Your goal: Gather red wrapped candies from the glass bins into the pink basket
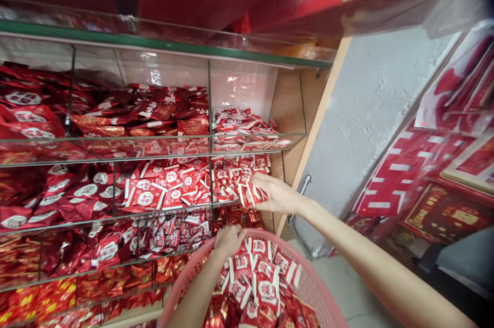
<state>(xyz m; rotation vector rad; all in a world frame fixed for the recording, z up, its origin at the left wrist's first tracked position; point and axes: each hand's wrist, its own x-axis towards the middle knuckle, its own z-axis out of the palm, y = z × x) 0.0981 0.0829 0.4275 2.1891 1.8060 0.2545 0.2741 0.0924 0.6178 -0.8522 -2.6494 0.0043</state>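
Observation:
My right hand (276, 195) is closed on a few small red-and-white candy packets (252, 194) at the open front of a clear acrylic bin (231, 176) on the right of the shelf. My left hand (228, 239) is curled over the far rim of a pink plastic basket (312, 287), fingers closed on the rim among the packets. The basket is heaped with the same red-and-white packets (262, 279) and some shiny red wrappers lower down.
The shelf unit holds several tiers of clear bins filled with red wrapped sweets (96, 189), under a glass top (154, 42). A wooden side panel (316, 122) and a grey wall (366, 111) stand to the right. Red decorations (443, 163) hang at far right.

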